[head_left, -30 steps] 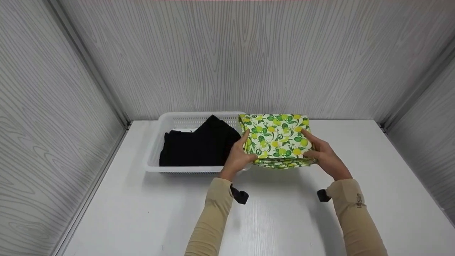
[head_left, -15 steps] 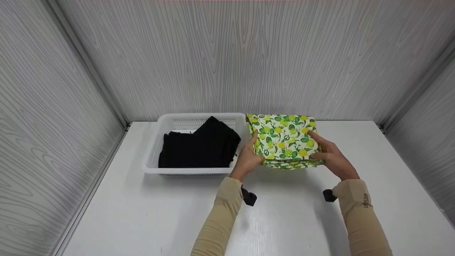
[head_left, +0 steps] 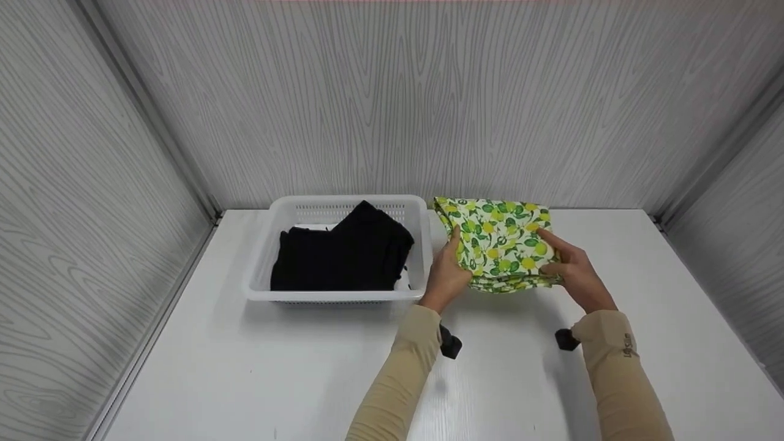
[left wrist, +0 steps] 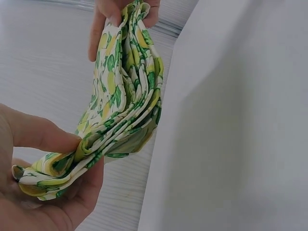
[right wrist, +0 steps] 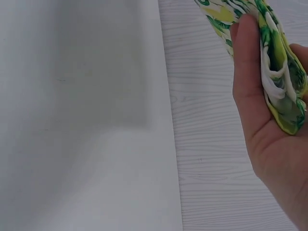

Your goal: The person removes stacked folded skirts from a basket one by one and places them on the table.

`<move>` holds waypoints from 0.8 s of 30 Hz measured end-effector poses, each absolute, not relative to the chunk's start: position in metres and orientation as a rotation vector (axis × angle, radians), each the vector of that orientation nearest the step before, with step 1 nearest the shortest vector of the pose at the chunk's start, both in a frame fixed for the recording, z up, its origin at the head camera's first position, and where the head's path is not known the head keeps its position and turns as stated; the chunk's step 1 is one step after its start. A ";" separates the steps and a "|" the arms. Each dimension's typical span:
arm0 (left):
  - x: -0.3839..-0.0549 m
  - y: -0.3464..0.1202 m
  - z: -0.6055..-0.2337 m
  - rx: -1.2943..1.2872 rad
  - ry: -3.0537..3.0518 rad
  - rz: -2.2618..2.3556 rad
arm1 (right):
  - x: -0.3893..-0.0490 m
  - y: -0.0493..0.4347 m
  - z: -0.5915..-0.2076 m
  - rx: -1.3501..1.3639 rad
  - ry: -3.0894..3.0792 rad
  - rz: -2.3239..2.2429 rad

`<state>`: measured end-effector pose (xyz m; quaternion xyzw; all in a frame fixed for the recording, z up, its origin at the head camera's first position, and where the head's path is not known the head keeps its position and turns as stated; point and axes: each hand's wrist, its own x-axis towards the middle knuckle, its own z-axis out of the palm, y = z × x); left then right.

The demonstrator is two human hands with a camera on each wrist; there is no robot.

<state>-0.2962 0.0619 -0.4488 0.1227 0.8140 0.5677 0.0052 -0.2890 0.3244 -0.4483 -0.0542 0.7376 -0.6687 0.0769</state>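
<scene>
A folded cloth with a yellow lemon and green leaf print (head_left: 499, 242) is held above the table, to the right of the basket. My left hand (head_left: 447, 278) grips its left edge, thumb on one face and fingers on the other, as the left wrist view shows. At the opposite edge, my right hand (head_left: 579, 275) pinches the folded layers (right wrist: 279, 77) between thumb and fingers. Several stacked layers (left wrist: 130, 91) are visible along the near side in the left wrist view. What kind of garment or cloth it is cannot be told.
Left of the hands stands a white plastic basket (head_left: 260, 275) with perforated sides. Folded black cloth (head_left: 343, 254) lies inside, with something white partly under it. The white table (head_left: 294, 373) meets grey wood-grain panels (head_left: 367, 98) at the back and both sides.
Both hands have carried the lemon-print cloth to the right, away from the basket's right rim. The left hand has shifted further than the right, and the cloth now looks slightly bunched.
</scene>
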 end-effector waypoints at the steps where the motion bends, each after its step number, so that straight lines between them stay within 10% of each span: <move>1: -0.297 0.064 -0.451 0.378 2.552 1.776 | -0.289 0.325 -0.450 -0.149 2.219 -2.012; 24: -0.314 0.089 -0.507 0.250 2.570 1.870 | -0.301 0.315 -0.487 0.256 2.469 -2.003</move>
